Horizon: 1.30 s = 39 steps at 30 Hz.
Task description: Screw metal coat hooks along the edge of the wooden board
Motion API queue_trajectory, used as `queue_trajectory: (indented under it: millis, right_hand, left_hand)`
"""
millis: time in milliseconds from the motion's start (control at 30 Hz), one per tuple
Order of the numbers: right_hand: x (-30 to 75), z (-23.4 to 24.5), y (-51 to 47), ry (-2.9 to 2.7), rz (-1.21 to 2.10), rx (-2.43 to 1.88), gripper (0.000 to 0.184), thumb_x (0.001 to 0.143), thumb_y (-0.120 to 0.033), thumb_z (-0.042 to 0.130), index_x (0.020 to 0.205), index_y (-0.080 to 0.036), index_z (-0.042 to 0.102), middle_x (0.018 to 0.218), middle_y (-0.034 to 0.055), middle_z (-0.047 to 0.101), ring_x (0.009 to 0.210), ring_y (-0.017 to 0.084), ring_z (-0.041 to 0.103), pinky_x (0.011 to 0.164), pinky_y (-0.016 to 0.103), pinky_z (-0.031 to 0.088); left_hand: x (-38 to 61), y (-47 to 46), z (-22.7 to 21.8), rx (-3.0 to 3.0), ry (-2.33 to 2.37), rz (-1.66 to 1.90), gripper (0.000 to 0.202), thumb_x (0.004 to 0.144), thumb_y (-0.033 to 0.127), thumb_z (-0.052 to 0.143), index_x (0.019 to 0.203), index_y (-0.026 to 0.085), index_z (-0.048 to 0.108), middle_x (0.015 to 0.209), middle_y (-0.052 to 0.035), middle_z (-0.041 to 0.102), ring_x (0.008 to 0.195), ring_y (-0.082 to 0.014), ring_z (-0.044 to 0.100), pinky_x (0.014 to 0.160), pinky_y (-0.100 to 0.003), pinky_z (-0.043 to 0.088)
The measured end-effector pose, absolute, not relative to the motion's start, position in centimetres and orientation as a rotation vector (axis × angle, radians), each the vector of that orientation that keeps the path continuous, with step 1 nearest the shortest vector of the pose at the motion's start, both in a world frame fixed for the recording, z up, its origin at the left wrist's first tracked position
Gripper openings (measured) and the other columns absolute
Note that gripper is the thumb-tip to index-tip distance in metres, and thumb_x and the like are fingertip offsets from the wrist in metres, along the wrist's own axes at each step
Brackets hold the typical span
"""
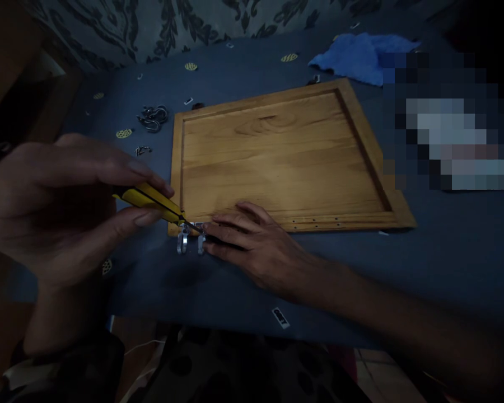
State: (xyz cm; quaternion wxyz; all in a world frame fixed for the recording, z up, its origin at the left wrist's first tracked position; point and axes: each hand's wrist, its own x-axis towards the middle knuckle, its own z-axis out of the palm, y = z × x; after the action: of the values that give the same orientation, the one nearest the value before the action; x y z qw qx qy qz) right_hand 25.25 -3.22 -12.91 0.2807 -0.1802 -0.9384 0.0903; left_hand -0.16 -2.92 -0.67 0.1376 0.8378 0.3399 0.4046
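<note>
Head view: a person's two bare hands meet at the near left corner of a wooden board (pixel 277 157) lying flat on a blue-covered counter (pixel 403 268).
Left hand (pixel 54 207): its grip is closed around the yellow-and-black handle of a screwdriver (pixel 151 201), thumb above and fingers beneath, with the shaft slanting down to the right.
Screwdriver tip: it rests at a metal hook plate (pixel 183 239) on the board's near edge, just beside the right fingertips.
Right hand (pixel 252 246): its grip is open, with the fingers stretched out flat and pressed on the board's near rail; the fingertips touch the hook plate and close on nothing.
Hook plate: two curved hooks hang over the board's edge onto the counter.
Board: it has a raised frame around a sunken panel and a row of small holes along the near rail.
Loose hooks (pixel 153 117): a small metal heap lies on the counter, beyond the board's far left corner.
Blue cloth (pixel 357 56): it lies crumpled beyond the board's far right corner.
</note>
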Motion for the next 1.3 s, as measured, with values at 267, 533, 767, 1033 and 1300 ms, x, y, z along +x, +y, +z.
queue_trajectory:
  millis: [267, 533, 767, 1033, 1300]
  right_hand:
    - [25.1, -12.9, -3.2, -2.518, 0.227, -0.492, 0.028, 0.105, -0.019, 0.051, 0.125, -0.024, 0.070, 0.142, 0.0025, 0.068, 0.132, 0.025, 0.059, 0.114, 0.054, 0.043]
    - [25.2, -12.6, -3.2, -2.555, 0.200, -0.495, 0.028, 0.104, -0.019, 0.052, 0.125, -0.024, 0.071, 0.143, 0.0034, 0.067, 0.133, 0.025, 0.059, 0.113, 0.053, 0.043]
    - [25.3, -12.6, -3.2, -2.594, 0.237, -0.498, 0.031, 0.104, -0.019, 0.052, 0.128, -0.024, 0.070, 0.144, 0.0048, 0.066, 0.136, 0.026, 0.055, 0.115, 0.054, 0.040]
    - [25.3, -12.5, -3.1, -2.608, 0.240, -0.512, 0.030, 0.106, -0.022, 0.049, 0.129, -0.026, 0.069, 0.145, 0.0022, 0.065, 0.136, 0.024, 0.056, 0.117, 0.053, 0.039]
    - [25.3, -12.8, -3.2, -2.567, 0.235, -0.493, 0.032, 0.103, -0.018, 0.052, 0.129, -0.024, 0.069, 0.144, 0.0052, 0.066, 0.137, 0.025, 0.055, 0.117, 0.054, 0.039]
  left_hand:
    - [-0.4, -2.7, -0.8, 2.392, 1.144, 1.175, 0.026, 0.076, 0.026, 0.083, 0.097, 0.041, 0.079, 0.087, -0.0009, 0.077, 0.069, -0.0259, 0.070, 0.053, -0.049, 0.054]
    - [-0.7, -2.2, -1.7, 2.401, 1.110, 1.331, 0.034, 0.073, 0.035, 0.086, 0.107, 0.038, 0.079, 0.095, 0.0000, 0.080, 0.075, -0.0284, 0.068, 0.063, -0.051, 0.054]
    - [-0.6, -2.1, -1.6, 2.438, 1.046, 1.252, 0.036, 0.073, 0.020, 0.088, 0.105, 0.034, 0.079, 0.091, -0.0005, 0.078, 0.078, -0.0253, 0.071, 0.062, -0.045, 0.059]
    - [-0.4, -1.8, -2.5, 2.343, 0.938, 1.374, 0.043, 0.074, 0.019, 0.084, 0.113, 0.037, 0.077, 0.095, 0.0006, 0.080, 0.071, -0.0242, 0.073, 0.053, -0.044, 0.060]
    - [-0.7, -1.8, -2.6, 2.421, 1.030, 1.362, 0.049, 0.070, 0.029, 0.091, 0.115, 0.039, 0.076, 0.094, 0.0001, 0.079, 0.077, -0.0269, 0.072, 0.060, -0.046, 0.063]
